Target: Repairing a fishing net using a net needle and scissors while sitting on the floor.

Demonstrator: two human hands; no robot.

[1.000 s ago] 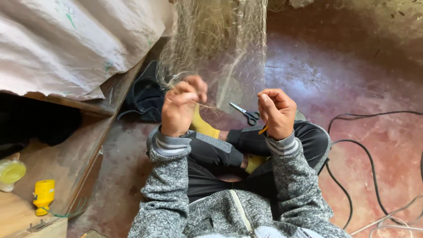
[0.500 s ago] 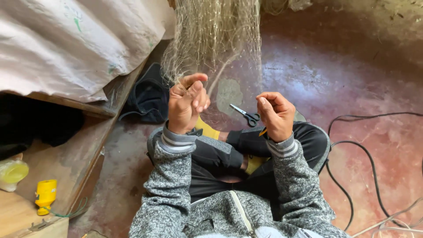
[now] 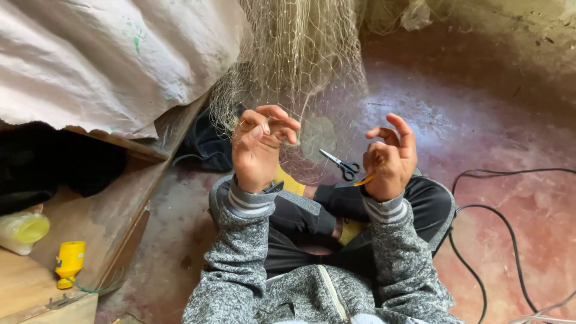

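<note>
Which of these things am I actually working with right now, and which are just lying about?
In use:
- fishing net, pinched by the left hand
- slim yellow tool, held in the right hand
- scissors, on the net by the knees

Lying about:
- yellow spool and pale yellow bottle at the left
- black cables on the floor
- white sheet

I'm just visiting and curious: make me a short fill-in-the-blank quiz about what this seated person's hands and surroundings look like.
1. The left hand pinches strands of the fine pale ____ hanging in front.
2. On the reddish floor between the hands lies a small pair of black-handled ____.
3. The right hand grips a thin ____-coloured tool.
4. The black cables lie to the person's ____.

Missing words: net; scissors; yellow; right
</note>
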